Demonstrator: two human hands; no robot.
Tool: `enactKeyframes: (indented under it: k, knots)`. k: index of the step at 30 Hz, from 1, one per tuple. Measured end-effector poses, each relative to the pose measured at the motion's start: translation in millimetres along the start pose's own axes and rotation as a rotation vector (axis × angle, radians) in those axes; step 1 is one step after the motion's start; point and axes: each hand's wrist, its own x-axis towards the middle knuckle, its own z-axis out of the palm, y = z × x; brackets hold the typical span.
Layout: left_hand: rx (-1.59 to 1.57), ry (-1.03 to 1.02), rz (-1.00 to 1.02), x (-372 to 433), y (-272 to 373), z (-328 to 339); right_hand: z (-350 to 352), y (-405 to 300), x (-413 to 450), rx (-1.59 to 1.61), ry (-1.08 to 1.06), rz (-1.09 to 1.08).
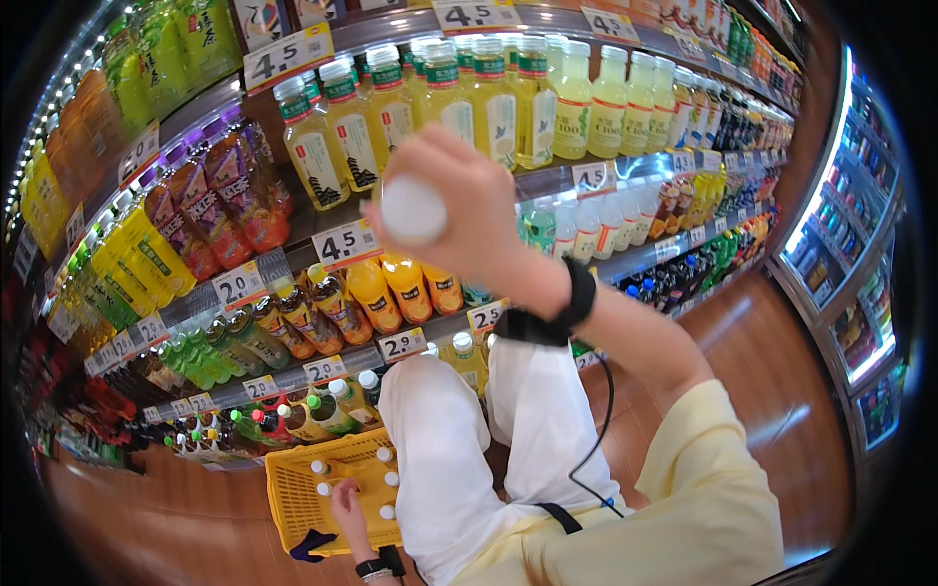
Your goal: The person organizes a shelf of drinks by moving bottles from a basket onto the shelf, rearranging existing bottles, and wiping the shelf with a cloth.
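My right hand point(454, 198) is raised in front of the shelves, its fingers closed around a bottle with a white cap point(414, 208); the bottle's body is mostly hidden below the cap and hand. Behind it stands a row of yellow drink bottles point(445, 102) with green neck bands and white caps. Low on the left, my left hand point(347, 502) is over the yellow plastic basket point(293, 448), close to white-capped bottles point(325, 489) standing inside. Whether its fingers touch any bottle is not plain.
Shelves of drinks with price tags point(346, 244) curve across the view. Orange juice bottles point(407, 286) stand one shelf lower. A dark cloth point(313, 546) hangs at the basket's near corner. Glass-fronted coolers point(843, 198) stand at right, beyond the wooden floor point(762, 366). A black cable point(610, 410) runs from my right wrist.
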Motion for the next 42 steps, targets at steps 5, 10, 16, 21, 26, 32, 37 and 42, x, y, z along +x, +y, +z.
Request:
enactKeyframes:
  k: [5, 10, 16, 21, 26, 32, 37, 42]
  knots:
    - [0.216, 0.026, 0.259, -17, 142, 4, 2, -73, -44, 0.549, -0.251, 0.257]
    - [0.224, -0.009, 0.686, -40, 252, 18, 49, -108, -127, 0.915, -0.55, 0.77]
    - [0.069, -0.037, 0.157, -68, 231, 49, 46, -161, -189, 0.943, -0.77, 0.855]
    - [-0.045, 0.376, 0.068, -85, 201, 46, 32, -168, -188, 1.326, -1.022, 1.125]
    - [0.099, 0.451, 0.139, -85, 139, -6, 15, -124, -204, 1.095, -1.073, 0.883]
    - [0.17, 0.547, 0.075, -88, 72, -22, -31, -81, -210, 0.69, -1.181, 0.891]
    - [0.117, 0.493, 0.048, -54, 13, -15, -77, -54, -240, 0.459, -1.029, 1.064]
    - [-0.225, 0.382, -0.158, -17, -84, -9, -93, -34, -262, 0.473, -0.916, 1.273]
